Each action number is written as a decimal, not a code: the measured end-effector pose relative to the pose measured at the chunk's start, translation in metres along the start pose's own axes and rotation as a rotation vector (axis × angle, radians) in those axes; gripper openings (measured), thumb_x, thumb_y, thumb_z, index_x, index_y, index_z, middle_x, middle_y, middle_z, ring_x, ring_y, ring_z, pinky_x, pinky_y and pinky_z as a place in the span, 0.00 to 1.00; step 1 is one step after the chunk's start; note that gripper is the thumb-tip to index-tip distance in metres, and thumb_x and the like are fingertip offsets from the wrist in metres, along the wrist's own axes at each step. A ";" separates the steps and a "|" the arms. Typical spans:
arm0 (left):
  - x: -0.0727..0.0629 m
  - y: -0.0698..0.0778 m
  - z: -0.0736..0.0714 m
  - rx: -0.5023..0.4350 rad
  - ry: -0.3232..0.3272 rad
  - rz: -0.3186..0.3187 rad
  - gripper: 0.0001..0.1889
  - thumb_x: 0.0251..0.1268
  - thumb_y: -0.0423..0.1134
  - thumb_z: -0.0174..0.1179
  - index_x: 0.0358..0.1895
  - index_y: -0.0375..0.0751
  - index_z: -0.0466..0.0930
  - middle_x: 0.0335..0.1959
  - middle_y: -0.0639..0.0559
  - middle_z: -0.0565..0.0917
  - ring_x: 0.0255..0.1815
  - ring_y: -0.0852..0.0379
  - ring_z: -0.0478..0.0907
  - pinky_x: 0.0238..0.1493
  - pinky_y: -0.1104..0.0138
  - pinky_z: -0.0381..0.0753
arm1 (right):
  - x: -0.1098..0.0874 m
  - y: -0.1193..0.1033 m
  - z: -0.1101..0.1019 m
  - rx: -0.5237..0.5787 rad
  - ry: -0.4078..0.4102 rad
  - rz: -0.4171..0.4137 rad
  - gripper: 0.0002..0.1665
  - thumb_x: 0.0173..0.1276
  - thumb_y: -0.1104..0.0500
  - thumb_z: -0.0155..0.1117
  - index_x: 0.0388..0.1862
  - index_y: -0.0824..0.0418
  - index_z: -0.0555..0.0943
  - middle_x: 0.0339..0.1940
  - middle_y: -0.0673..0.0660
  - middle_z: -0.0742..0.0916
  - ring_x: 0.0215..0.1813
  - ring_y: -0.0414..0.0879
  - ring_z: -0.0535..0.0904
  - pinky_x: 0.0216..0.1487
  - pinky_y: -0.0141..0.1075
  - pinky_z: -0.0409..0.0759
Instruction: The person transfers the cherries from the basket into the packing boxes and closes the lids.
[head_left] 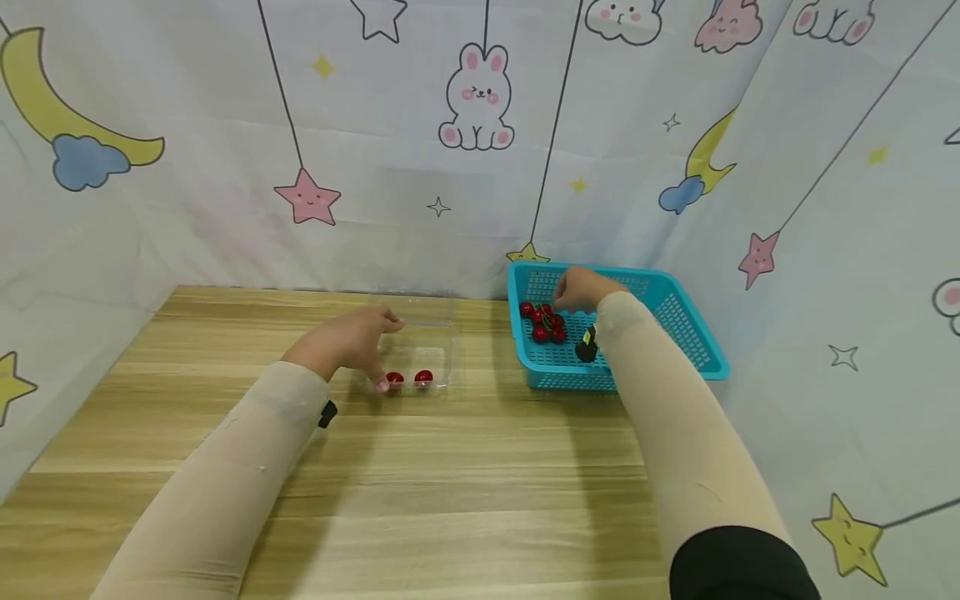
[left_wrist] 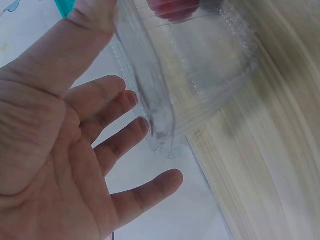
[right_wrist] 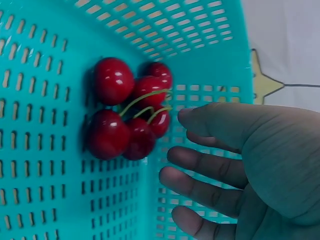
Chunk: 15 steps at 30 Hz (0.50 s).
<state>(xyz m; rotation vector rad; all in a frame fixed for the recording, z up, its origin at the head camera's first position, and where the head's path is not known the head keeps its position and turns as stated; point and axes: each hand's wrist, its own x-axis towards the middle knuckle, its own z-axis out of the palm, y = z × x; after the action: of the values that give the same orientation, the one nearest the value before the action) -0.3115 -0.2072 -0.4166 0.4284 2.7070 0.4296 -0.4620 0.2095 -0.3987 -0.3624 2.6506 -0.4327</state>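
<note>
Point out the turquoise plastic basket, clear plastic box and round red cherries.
Turquoise plastic basket (head_left: 564, 379): head view, front wall.
Clear plastic box (left_wrist: 151, 80): left wrist view, side wall.
Round red cherries (right_wrist: 146, 87): right wrist view, central one.

White cloth (head_left: 375, 142), visibly creased, lines the back and both sides. Its print includes a rabbit (head_left: 480, 104), a crescent moon (head_left: 28, 83) with a blue cloud (head_left: 88, 162), and a pink star (head_left: 307, 198) on a dark line (head_left: 281, 83). Table (head_left: 465, 500): pale wood grain, streaks running crosswise, far edge against the cloth. Lighting diffuse; shadows soft.

Left wrist view: cherry (left_wrist: 174, 7) cut off by top edge
</note>
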 end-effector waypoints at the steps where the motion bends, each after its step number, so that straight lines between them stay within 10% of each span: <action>1: 0.000 0.000 0.000 0.001 0.000 0.000 0.63 0.52 0.47 0.93 0.91 0.43 0.64 0.93 0.38 0.62 0.92 0.26 0.59 0.86 0.33 0.69 | 0.002 0.002 0.001 0.004 -0.008 0.005 0.15 0.84 0.56 0.70 0.60 0.62 0.93 0.61 0.65 0.93 0.58 0.60 0.90 0.61 0.59 0.92; 8: 0.000 0.001 0.000 0.009 0.001 -0.008 0.63 0.52 0.47 0.93 0.91 0.43 0.65 0.93 0.38 0.62 0.92 0.27 0.60 0.86 0.33 0.69 | 0.018 0.010 0.013 -0.004 -0.018 0.031 0.09 0.81 0.58 0.72 0.38 0.56 0.92 0.40 0.54 0.90 0.43 0.52 0.85 0.47 0.50 0.91; 15: 0.002 0.000 0.001 0.007 0.003 -0.012 0.63 0.52 0.47 0.93 0.91 0.43 0.65 0.93 0.38 0.61 0.92 0.27 0.60 0.86 0.32 0.69 | 0.019 0.010 0.021 0.001 -0.021 0.042 0.07 0.80 0.58 0.74 0.38 0.56 0.91 0.41 0.57 0.93 0.46 0.55 0.90 0.38 0.44 0.91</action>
<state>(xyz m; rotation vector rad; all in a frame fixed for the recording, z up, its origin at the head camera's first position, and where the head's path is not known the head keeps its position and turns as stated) -0.3128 -0.2063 -0.4178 0.4134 2.7137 0.4174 -0.4707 0.2078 -0.4270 -0.3086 2.6322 -0.4143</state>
